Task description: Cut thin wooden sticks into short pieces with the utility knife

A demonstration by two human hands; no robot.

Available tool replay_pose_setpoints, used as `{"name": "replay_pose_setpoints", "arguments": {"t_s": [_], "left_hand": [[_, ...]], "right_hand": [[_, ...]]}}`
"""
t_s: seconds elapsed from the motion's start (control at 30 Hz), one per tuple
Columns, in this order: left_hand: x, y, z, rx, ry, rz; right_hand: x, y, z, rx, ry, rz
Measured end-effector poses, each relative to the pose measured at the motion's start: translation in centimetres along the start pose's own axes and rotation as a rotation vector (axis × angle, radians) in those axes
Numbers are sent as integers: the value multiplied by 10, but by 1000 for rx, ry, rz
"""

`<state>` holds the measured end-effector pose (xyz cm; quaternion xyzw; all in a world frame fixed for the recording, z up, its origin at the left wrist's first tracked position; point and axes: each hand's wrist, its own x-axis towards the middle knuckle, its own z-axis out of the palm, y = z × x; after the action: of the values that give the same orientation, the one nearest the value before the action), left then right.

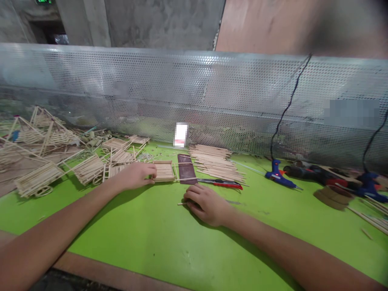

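Note:
My left hand (138,175) is closed on the left end of a small cart (164,170) built of thin wooden sticks, with its two handles pointing right. The handles lie across a dark brown rectangular piece (187,178). My right hand (209,204) rests on the green tabletop with its fingers curled around a short thin stick (181,204), whose end pokes out to the left. Just beyond that hand lies a red and black cutter knife (227,184). A spread of loose thin sticks (216,161) lies behind the knife.
Several stick carts (89,167) and pyramid-shaped stick frames (50,129) crowd the left. To the right are a blue glue gun (280,176) with a black cord, a brown ring-shaped piece (333,197) and more sticks (370,220). A perforated metal panel (194,89) closes off the back.

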<state>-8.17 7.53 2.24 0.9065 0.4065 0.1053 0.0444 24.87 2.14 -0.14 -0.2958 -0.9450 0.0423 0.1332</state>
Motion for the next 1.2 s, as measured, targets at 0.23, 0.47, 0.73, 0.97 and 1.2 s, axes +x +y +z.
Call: {"name": "replay_pose_setpoints", "arguments": {"t_s": [0.23, 0.47, 0.73, 0.97, 1.2], "left_hand": [[2, -1, -1, 24, 29, 36], [1, -3, 1, 25, 40, 42], [1, -4, 2, 5, 25, 39], [1, -2, 4, -15, 19, 19], [0, 1, 3, -21, -8, 10]], "right_hand": [[1, 0, 0, -15, 2, -7], [0, 1, 0, -12, 2, -4], [1, 0, -1, -6, -4, -3], [0, 0, -1, 8, -6, 5], [1, 0, -1, -11, -6, 0]]}}
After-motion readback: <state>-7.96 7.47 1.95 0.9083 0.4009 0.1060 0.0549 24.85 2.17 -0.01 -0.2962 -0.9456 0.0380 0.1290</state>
